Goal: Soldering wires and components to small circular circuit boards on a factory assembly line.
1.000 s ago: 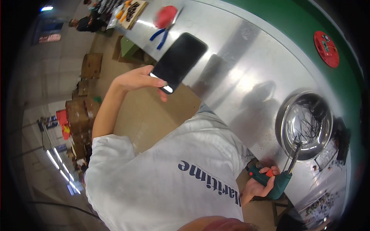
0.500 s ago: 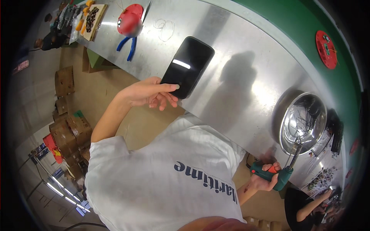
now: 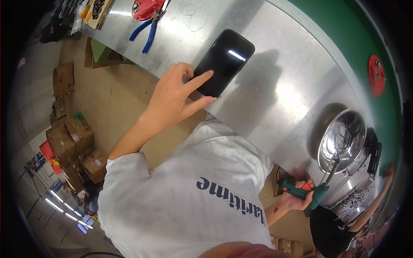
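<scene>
A black phone (image 3: 232, 64) lies screen up at the near edge of the metal table. My left hand (image 3: 170, 96) is at its near end, index finger stretched onto the screen and thumb by the lower corner. My right hand (image 3: 294, 200) is wrapped round the handle of a green soldering gun (image 3: 320, 195) with a red trigger. The gun's metal tip points over the near rim of a shiny steel bowl (image 3: 329, 137), which holds thin dark wire-like pieces (image 3: 344, 137).
Blue-handled pliers (image 3: 150, 36) lie beside a red round part (image 3: 146, 10), near a thin wire loop (image 3: 195, 19). Another red part (image 3: 376, 75) sits on the green strip behind the table. A co-worker (image 3: 331, 230) reaches along the right side. Cardboard boxes (image 3: 64, 137) stand at left.
My left hand has turned over: its index finger now rests on the screen, where the thumb was before. The whole view has shifted slightly. The co-worker's arm now reaches toward the green strip.
</scene>
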The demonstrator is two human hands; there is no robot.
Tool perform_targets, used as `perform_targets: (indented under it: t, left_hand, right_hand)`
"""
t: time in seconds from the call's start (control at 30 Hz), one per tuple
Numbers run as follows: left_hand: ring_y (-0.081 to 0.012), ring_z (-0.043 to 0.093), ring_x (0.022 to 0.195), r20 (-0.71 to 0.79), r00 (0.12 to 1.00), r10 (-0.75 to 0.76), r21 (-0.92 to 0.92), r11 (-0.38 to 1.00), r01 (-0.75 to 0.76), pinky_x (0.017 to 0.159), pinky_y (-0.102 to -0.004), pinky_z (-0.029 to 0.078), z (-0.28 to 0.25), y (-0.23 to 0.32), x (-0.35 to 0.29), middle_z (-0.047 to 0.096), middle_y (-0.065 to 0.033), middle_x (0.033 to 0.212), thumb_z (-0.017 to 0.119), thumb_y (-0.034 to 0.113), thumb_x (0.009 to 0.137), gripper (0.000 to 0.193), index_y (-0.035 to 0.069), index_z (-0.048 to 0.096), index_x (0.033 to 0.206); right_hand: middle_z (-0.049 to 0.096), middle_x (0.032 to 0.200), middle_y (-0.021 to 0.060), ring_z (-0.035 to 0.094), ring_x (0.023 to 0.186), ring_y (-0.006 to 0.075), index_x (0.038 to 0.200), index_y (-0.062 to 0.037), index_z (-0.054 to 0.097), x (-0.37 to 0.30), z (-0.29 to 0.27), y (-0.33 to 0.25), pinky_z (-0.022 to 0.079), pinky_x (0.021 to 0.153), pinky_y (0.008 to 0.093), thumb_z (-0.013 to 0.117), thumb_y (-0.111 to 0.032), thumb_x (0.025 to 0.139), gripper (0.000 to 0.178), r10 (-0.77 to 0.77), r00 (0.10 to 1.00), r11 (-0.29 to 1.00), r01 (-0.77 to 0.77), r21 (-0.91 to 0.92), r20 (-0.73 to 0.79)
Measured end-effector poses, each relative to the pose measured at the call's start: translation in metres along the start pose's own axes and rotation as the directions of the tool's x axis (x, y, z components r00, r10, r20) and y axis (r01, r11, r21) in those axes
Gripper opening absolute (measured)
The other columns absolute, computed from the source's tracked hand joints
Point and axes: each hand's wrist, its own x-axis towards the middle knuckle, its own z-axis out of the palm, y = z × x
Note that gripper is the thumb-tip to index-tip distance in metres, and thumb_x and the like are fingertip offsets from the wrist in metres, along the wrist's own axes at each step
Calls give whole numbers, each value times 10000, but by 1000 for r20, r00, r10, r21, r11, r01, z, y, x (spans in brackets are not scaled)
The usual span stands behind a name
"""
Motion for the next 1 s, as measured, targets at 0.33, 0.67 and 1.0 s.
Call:
perform_targets:
  t: [0.33,0.67,1.0]
  left_hand:
    - [-203,536,881,-241,961,-135,-166,982,96,770,-299,435,-1,-39,39,561,-101,990,707,168,778,374,29,604,1110]
    - [-440,418,1199,-579,804,-131,128,960,249,992,-477,378,18,-158,248,423,-252,1311,692,329,771,755,58,325,1373]
    - [-396,489,1101,-581,801,-142,291,883,367,936,-479,415,28,-161,322,527,-183,1165,597,256,816,246,150,605,1038]
  right_hand:
    - [522,1002,120,541,678,185,1013,28,532,-4,1,3,441,618,277,510,-209,876,275,-28,999,997,25,79,40]
    - [500,994,112,521,657,180,1012,27,512,1,-8,3,425,604,281,502,-208,883,268,-17,998,987,8,162,52]
    - [491,993,115,511,629,170,1001,20,502,-1,0,2,406,570,275,511,-230,872,281,-2,998,994,9,107,-67]
